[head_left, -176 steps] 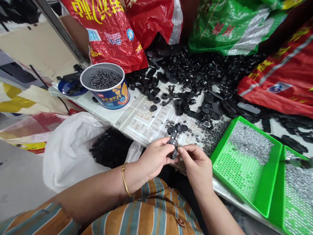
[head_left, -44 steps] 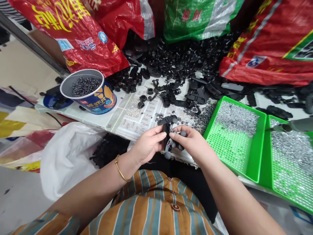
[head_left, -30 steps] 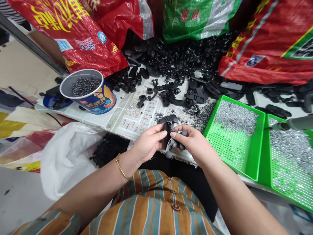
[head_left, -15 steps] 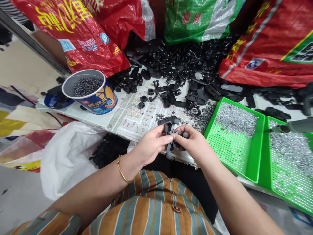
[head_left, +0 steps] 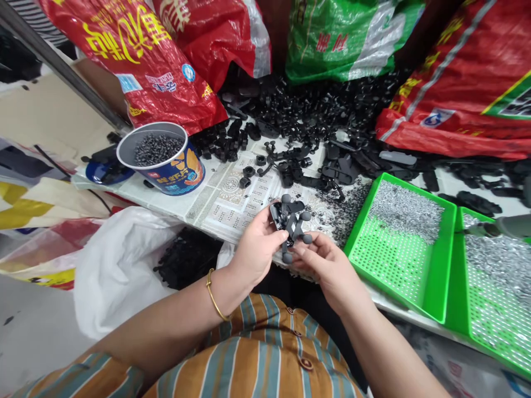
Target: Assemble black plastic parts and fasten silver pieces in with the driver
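Observation:
My left hand [head_left: 259,243] is closed around a black plastic bracket [head_left: 293,224] with several arms that end in rounded grey-black knobs. The thumb presses on its near side. At the bracket's lower right, my right hand [head_left: 327,265] has its thumb and fingertips closed against one of the arms. The bracket is held above the front edge of the table; the fingers hide part of its underside. Just beyond it, loose black parts [head_left: 290,171] and a few small black rings [head_left: 249,171] lie on the patterned tabletop [head_left: 236,193].
Two green perforated trays [head_left: 450,265] of small metal pieces stand at the right, with a power tool's tip [head_left: 481,229] over one. A blue tub [head_left: 176,177] of tiny dark pieces is at left. Red [head_left: 166,72] and green bags [head_left: 344,44] line the back behind heaped black parts.
The bracket has been turned, so its knobbed arms now spread out to the right. My right hand has shifted down to its lower side. The whole view has moved slightly.

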`<move>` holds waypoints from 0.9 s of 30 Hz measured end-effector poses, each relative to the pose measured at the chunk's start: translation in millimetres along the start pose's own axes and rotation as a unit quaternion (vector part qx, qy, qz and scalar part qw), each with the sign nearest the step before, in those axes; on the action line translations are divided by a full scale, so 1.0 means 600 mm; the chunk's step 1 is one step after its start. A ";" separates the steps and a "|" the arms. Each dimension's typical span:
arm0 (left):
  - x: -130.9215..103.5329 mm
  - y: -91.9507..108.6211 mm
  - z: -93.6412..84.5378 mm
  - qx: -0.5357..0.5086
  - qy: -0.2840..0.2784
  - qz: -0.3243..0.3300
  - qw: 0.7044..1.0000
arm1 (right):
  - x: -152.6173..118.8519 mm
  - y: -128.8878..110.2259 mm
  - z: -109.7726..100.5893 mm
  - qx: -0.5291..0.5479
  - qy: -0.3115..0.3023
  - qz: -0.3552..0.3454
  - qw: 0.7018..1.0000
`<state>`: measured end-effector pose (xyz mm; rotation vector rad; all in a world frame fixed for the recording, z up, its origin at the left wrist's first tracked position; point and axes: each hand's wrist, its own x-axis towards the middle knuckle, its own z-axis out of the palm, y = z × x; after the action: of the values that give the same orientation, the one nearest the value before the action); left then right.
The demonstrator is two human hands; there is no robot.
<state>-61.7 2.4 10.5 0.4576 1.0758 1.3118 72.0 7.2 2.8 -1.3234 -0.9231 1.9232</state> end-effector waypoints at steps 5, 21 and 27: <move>-0.004 -0.011 -0.004 0.006 -0.021 0.043 0.999 | 0.014 0.003 0.014 0.007 0.030 0.017 0.999; -0.009 -0.021 -0.006 -0.025 -0.001 0.010 1.000 | 0.013 -0.002 0.013 -0.116 0.015 0.005 0.993; -0.005 -0.016 -0.013 -0.008 -0.007 -0.002 1.000 | 0.003 -0.025 -0.013 -0.118 0.037 -0.024 0.992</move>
<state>-62.8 -5.0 -0.1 0.4526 1.0530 1.3106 80.7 18.6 12.5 -1.4821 -1.1612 1.7581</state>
